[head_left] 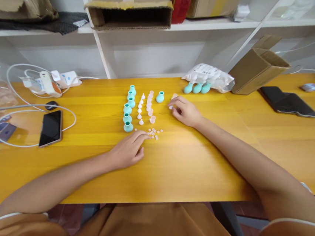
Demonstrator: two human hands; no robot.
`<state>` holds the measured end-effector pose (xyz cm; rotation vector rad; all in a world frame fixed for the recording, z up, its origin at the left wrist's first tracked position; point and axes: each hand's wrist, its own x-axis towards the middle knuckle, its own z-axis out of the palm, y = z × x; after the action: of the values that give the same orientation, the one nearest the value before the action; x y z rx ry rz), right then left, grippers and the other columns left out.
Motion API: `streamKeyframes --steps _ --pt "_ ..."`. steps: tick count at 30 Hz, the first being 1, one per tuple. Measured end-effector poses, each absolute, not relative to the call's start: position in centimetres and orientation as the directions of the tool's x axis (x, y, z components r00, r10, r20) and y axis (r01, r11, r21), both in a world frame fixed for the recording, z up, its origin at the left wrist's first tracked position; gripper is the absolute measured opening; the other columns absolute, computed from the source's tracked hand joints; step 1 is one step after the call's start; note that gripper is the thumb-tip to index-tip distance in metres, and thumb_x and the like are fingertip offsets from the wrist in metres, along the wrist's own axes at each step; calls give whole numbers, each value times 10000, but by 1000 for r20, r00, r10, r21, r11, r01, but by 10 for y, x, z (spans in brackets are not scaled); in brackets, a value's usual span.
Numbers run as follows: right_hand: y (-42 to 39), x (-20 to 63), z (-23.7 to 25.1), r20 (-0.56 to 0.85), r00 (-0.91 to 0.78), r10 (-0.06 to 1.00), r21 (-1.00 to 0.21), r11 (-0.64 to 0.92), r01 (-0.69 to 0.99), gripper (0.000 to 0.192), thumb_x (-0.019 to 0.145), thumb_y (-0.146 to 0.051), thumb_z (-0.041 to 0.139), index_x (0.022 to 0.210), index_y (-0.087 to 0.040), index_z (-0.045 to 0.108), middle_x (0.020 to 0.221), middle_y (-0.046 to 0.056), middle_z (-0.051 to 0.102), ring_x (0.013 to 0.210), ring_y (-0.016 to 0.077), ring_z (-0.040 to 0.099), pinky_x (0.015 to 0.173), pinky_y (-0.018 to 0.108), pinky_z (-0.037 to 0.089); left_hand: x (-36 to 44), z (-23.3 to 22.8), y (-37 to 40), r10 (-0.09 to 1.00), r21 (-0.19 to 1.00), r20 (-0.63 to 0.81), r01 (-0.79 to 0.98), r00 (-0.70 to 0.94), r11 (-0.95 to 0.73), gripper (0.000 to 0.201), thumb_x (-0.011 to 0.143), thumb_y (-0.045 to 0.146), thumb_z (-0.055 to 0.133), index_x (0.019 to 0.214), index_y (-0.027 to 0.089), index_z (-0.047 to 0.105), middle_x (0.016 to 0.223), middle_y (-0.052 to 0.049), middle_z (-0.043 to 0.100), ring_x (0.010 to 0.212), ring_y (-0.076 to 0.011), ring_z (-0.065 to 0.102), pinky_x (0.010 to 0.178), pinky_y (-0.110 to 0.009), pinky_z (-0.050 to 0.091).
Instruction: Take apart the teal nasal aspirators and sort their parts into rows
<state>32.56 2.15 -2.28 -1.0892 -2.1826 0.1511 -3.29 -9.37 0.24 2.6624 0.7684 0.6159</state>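
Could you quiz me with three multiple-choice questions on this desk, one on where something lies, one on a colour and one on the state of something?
1. Where does the phone lie?
A. left of the left hand
B. on the shelf
C. under the plastic bag

2. What colour are the small bulbs in the row?
A. red
B. teal
C. black

3. How is the cardboard box on the table?
A. taped shut
B. crushed flat
C. open

Answers:
1 A, it lies flat on the table beyond that hand.
2 B, all show teal.
3 C, its flaps stand apart.
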Motion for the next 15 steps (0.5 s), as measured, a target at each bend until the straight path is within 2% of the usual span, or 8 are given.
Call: streamKeyframes --steps 6,11,15 --pt "21 325 -22 526 -418 741 -386 646 659 240 1107 -322 525 1217 -297 737 1289 125 762 1191 322 768 994 525 683 -33 0 -92 577 391 312 452 755 -802 456 1019 80 538 1462 186 533 1418 -166 690 1318 -321 684 1175 -517 593" --pt "22 325 -23 521 -417 745 -390 642 660 231 1105 -325 530 1198 -305 740 1269 120 762 1199 324 764 1018 527 677 -32 -2 -91 590 388 316 466 743 -795 392 1013 70 534 1387 180 577 1244 -135 703 1115 -276 704 1015 -433 622" --pt "22 326 -24 515 -414 750 -393 636 664 227 1096 -314 533 1183 -298 742 1264 123 767 1168 328 772 1010 535 676 -31 -7 -90 626 381 312 510 714 -771 306 1094 162 533 1390 160 607 1171 -110 668 992 -232 690 916 -373 612"
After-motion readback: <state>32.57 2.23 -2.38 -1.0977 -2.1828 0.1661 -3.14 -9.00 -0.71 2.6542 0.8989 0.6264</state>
